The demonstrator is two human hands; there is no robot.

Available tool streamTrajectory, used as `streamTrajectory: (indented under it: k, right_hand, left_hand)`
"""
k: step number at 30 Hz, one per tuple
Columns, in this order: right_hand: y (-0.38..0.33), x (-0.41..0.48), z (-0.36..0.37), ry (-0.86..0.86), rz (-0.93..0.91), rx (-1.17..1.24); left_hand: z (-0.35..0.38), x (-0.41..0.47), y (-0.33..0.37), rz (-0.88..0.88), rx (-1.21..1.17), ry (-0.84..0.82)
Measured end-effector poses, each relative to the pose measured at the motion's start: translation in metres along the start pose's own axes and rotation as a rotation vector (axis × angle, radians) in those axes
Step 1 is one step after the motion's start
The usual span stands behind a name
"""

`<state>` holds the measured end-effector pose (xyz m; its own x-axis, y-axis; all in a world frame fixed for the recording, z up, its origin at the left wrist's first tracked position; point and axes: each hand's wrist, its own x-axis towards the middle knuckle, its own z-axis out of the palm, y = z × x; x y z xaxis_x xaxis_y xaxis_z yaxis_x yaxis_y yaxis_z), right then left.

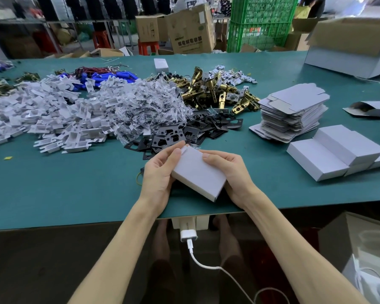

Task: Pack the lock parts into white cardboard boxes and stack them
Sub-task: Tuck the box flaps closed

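Held box: We see one closed white cardboard box (199,174) gripped between both hands, over the middle of the near edge of the green surface (75,183). It sits at a slant, and we cannot tell whether it touches the surface.
Left hand: The left hand (160,172) wraps the box's left side, its fingers (176,153) curled onto the top by the far end flap.
Right hand: The right hand (230,174) clasps the right side, its fingers (211,156) bent over the top edge.
Packed boxes: A small stack of closed white boxes (338,152) lies toward the right edge, two layers deep.
Flat blanks: A tall pile of unfolded box blanks (294,110) stands just beyond that stack.
Open box: One part-folded box (371,108) lies on its side at the right edge.
Black plates: A heap of black metal plates (184,132) lies just beyond the hands.
Brass latches: A heap of brass latch bodies (215,88) lies farther back, beside the blanks.
Bagged parts: A mound of small clear bags (149,106) fills the middle of the surface.
White plastic pieces: A wide spread of these (53,110) runs to the left edge.
Blue pieces: These (110,77) lie behind the white pieces, toward the far edge.
Large carton: An open carton (349,44) sits at the far right corner.
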<state>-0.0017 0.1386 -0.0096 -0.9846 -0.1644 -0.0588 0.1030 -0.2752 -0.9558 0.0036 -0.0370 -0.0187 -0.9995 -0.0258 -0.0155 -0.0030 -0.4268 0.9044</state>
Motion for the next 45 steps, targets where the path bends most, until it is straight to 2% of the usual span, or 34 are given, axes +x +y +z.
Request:
streamTrajectory:
  k: [7,17,37,45]
  right_hand:
    - [-0.0021,-0.0017,-0.0005,-0.004,0.003,0.002]
    - [-0.0027,-0.002,-0.0006,-0.024,-0.009,0.004]
    - [0.0048,0.0022,-0.0029,-0.122,-0.074,-0.099]
    - [0.0063,0.0041,-0.0014,-0.104,-0.082,-0.12]
  left_hand:
    - [-0.0024,-0.0019,0.0028,0.011,0.048,-0.087]
    - [-0.0002,0.0011,0.0026,-0.003,0.003,0.007]
    - [-0.0041,0.0016,-0.0025,0.098,0.151,-0.069]
    - [-0.0022,0.0026,-0.001,0.076,0.077,-0.048]
